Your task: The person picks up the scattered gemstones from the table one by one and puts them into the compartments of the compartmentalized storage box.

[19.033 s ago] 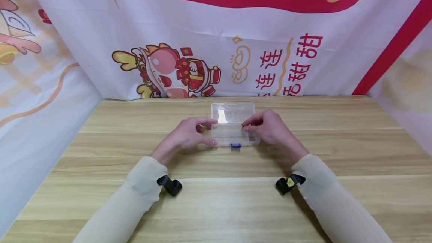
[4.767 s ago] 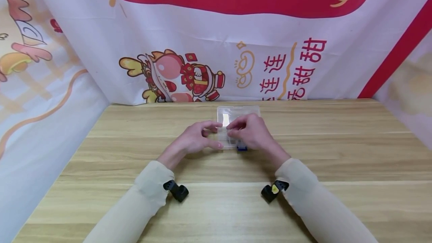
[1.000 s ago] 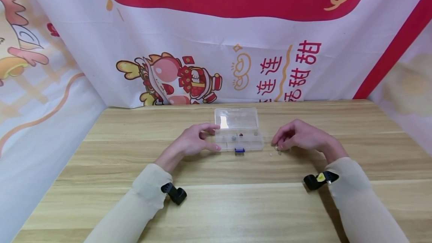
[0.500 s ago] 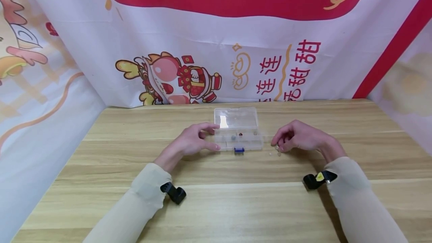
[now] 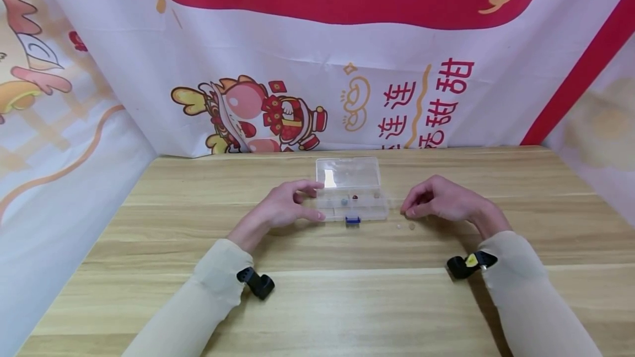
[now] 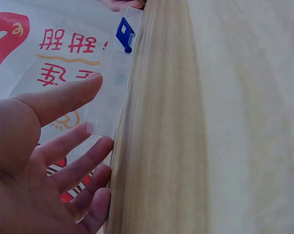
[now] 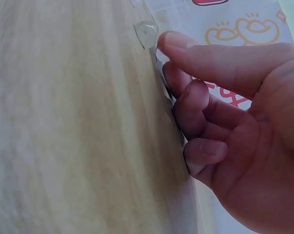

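Note:
A clear plastic compartment box [image 5: 359,212] stands with its lid [image 5: 349,174] raised at the back and a blue latch [image 5: 353,220] at the front. Inside lie a blue bead [image 5: 344,201] and a red bead [image 5: 354,198]. My left hand [image 5: 284,205] spans the box's left end, fingers spread and nearly straight, thumb by the front corner, index at the rear. Just right of the box, my right hand [image 5: 439,198] pinches a small clear bead-like piece [image 7: 161,56] between thumb and index, mostly hidden by the fingertips.
Two small clear pieces lie on the wood table [image 5: 322,302] in front of my right hand: one on the left [image 5: 398,227], one on the right [image 5: 412,226]. A printed white and red cloth [image 5: 297,43] hangs behind the table.
My right hand has moved from over the box to the table at its right. A clear piece seen under its fingertips half a second ago is now in its pinch. The left hand stays put.

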Demonstrator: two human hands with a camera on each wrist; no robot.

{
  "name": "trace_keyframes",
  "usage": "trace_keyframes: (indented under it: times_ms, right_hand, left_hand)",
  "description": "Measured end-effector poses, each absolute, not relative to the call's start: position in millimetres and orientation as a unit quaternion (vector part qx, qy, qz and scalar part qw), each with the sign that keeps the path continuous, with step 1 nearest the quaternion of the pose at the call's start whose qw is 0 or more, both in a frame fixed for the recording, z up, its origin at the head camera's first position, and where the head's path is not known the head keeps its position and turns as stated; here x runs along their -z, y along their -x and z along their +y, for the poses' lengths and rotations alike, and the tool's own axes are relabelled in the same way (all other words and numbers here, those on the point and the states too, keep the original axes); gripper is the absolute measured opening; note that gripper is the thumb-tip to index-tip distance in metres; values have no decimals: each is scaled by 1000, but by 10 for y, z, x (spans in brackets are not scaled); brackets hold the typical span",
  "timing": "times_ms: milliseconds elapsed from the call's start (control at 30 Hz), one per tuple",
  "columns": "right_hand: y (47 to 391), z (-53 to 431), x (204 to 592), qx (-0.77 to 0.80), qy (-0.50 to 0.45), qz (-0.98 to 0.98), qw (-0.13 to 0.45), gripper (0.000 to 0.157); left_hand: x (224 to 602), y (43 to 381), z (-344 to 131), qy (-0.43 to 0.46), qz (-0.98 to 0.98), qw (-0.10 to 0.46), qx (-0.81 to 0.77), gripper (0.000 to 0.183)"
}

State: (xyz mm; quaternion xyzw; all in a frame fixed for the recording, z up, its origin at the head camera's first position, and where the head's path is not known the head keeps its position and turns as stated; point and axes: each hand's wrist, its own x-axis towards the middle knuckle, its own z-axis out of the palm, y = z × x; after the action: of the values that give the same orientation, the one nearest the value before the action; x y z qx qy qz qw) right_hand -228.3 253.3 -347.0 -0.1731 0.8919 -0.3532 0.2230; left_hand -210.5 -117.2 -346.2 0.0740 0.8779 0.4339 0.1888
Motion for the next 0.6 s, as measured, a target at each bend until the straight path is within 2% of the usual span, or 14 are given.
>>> trace_keyframes:
  times_ms: [600]
  right_hand:
    - [2267,2371,3374,409,181,877,173,17]
  left_hand:
    - [3460,2111,-1169,-74,881,190,-427,68]
